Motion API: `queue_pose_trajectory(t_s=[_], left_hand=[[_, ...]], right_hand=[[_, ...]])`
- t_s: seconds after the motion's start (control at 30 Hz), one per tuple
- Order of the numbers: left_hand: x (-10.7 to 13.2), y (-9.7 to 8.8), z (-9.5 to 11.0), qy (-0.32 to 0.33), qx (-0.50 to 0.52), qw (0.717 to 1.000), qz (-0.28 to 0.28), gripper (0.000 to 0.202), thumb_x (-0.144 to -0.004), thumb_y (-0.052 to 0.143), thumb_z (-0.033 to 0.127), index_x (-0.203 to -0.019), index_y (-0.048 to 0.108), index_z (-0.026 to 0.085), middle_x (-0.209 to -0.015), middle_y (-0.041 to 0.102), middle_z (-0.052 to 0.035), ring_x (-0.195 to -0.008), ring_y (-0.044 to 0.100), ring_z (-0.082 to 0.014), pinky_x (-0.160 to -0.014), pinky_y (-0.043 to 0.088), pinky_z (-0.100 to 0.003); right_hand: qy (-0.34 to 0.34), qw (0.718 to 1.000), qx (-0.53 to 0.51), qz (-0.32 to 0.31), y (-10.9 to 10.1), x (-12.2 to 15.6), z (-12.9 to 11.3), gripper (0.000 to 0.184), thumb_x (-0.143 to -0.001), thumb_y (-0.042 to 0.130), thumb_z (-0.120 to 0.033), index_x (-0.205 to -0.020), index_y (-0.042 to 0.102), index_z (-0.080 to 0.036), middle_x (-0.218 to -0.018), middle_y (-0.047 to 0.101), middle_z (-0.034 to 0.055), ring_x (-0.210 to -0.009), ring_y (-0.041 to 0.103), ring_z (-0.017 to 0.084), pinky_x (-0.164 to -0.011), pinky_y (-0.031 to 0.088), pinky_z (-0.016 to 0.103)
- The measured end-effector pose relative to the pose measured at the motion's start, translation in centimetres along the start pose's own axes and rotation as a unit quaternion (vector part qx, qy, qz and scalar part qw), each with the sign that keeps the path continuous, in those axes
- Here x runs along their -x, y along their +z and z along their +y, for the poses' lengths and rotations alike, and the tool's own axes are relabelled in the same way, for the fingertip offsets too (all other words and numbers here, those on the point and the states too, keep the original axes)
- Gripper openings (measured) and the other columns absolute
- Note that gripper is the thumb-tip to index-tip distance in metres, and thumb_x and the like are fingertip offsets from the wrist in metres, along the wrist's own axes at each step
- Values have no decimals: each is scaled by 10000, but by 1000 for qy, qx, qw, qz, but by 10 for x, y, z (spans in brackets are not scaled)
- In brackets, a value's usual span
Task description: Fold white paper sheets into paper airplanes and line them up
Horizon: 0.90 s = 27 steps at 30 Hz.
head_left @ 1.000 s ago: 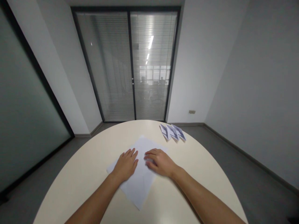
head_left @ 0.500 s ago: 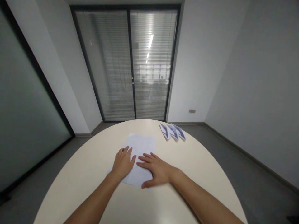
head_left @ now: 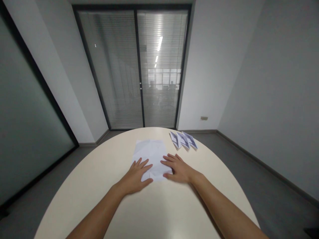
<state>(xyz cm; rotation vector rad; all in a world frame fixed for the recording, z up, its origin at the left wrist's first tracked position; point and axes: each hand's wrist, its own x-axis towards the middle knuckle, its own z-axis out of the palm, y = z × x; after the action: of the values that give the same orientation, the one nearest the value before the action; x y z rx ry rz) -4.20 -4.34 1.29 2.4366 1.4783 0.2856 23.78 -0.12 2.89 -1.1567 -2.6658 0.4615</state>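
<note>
A white sheet of paper (head_left: 149,153) lies flat on the cream round table (head_left: 99,186), its long side running away from me. My left hand (head_left: 136,174) rests on its near left corner with the fingers spread flat. At the near right corner my right hand (head_left: 178,167) also presses down, fingers stretched out. Neither hand grips anything.
Three small folded paper pieces (head_left: 183,140) lie in a row at the far right of the table. Beyond the table's far edge stands a glass door with blinds (head_left: 136,69). Grey floor surrounds the table on both sides.
The sheet has turned from a diagonal lie to straight and slid farther from me. Both hands have moved to its near corners.
</note>
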Motion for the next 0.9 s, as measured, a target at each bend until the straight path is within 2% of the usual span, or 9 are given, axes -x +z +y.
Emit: queue_pose_trajectory(t_s=[0.1, 0.17, 0.27, 0.33, 0.47, 0.53, 0.63, 0.73, 0.9], left_hand=[[-2, 2, 1, -12, -12, 1000, 3, 643, -934, 477, 603, -1498, 409, 302, -1629, 247, -60, -1513, 112, -360, -1202, 136, -595], [-4, 3, 2, -18, -16, 1000, 7, 641, -942, 459, 608, -1503, 401, 302, -1630, 243, -57, -1514, 112, -355, -1202, 146, -589], [-6, 3, 2, -20, -24, 999, 8, 634, -956, 428, 605, -1511, 385, 302, -1632, 235, -52, -1514, 107, -351, -1203, 150, -584], [-7, 4, 2, -18, -30, 999, 7, 639, -961, 409, 611, -1515, 379, 294, -1634, 227, -53, -1515, 99, -352, -1204, 148, -581], [-8, 7, 0, -14, -36, 999, 9, 640, -972, 372, 613, -1525, 358, 292, -1642, 193, -51, -1517, 77, -350, -1207, 142, -574], [-7, 7, 0, -7, -35, 999, 10, 646, -970, 372, 619, -1531, 341, 301, -1645, 177, -49, -1518, 61, -349, -1207, 137, -577], [-5, 4, 3, 7, -30, 1000, 3, 696, -936, 419, 657, -1535, 328, 314, -1647, 175, -54, -1518, 50, -356, -1203, 134, -591], [-3, -4, 6, 20, -22, 999, -13, 726, -902, 486, 662, -1527, 345, 319, -1644, 197, -58, -1517, 69, -366, -1199, 119, -608], [1, -15, 5, 35, 14, 999, -24, 625, -894, 568, 542, -1463, 461, 308, -1618, 286, -54, -1513, 137, -347, -1206, 131, -586]], right_hand=[[-36, 999, -3, 10, 1, -1, -5, 608, -883, 594, -530, -1429, 526, -272, -1533, 426, 146, -1430, 348, 373, -1156, 177, 644], [-69, 997, -8, 18, 2, -3, -9, 622, -851, 637, -543, -1401, 559, -262, -1508, 463, 151, -1399, 403, 363, -1155, 235, 604], [-104, 994, -14, 32, 3, -5, -13, 677, -828, 679, -529, -1425, 532, -245, -1485, 490, 158, -1375, 442, 351, -1143, 308, 545], [-121, 992, -15, 37, 3, -6, -14, 647, -851, 669, -489, -1434, 522, -253, -1485, 492, 150, -1375, 447, 339, -1144, 314, 530], [-150, 988, -1, 25, 0, -5, -15, 525, -878, 650, -443, -1370, 595, -270, -1520, 448, 136, -1396, 421, 331, -1160, 288, 520], [-158, 987, 9, 22, -1, -4, -16, 495, -885, 640, -431, -1349, 615, -259, -1503, 472, 140, -1385, 437, 321, -1159, 295, 500], [-181, 983, 21, 24, -2, -6, -20, 413, -896, 618, -390, -1269, 672, -222, -1369, 608, 136, -1268, 558, 277, -1087, 396, 408], [-185, 982, 37, 24, -3, -7, -25, 283, -924, 555, -320, -1104, 733, -193, -1135, 725, 110, -1044, 669, 219, -928, 476, 315], [-131, 989, 65, 38, -3, -7, -26, 271, -972, 463, -282, -985, 715, -181, -897, 750, 78, -802, 680, 184, -745, 450, 269]])
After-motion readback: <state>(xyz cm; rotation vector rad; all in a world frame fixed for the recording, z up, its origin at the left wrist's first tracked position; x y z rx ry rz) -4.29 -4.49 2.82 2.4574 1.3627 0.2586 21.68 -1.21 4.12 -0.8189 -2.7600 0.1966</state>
